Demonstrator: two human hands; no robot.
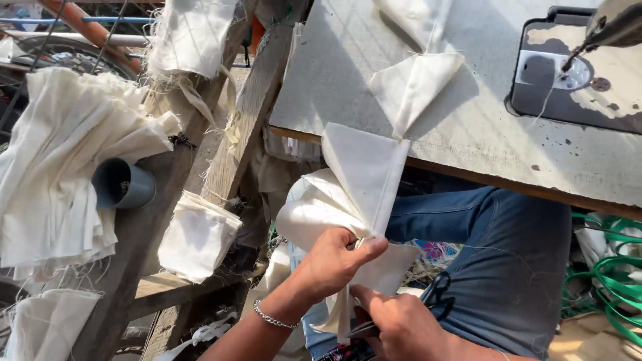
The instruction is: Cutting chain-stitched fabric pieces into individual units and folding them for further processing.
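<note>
Here the left hand [334, 261] pinches the chain of sewn cream cloth pieces [364, 174] hanging from the sewing table [468, 134] over the lap, and the right hand [401, 324] closes around black scissors [428, 301]. I think it is best to keep the joining thread tight and cut only between 2 pieces.

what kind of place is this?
Likely a small, makeshift sewing workshop: a sewing machine on a worn table, stacks of cut cream cloth on rough wooden racks, and hands snipping a chain of sewn pieces with scissors.
</note>
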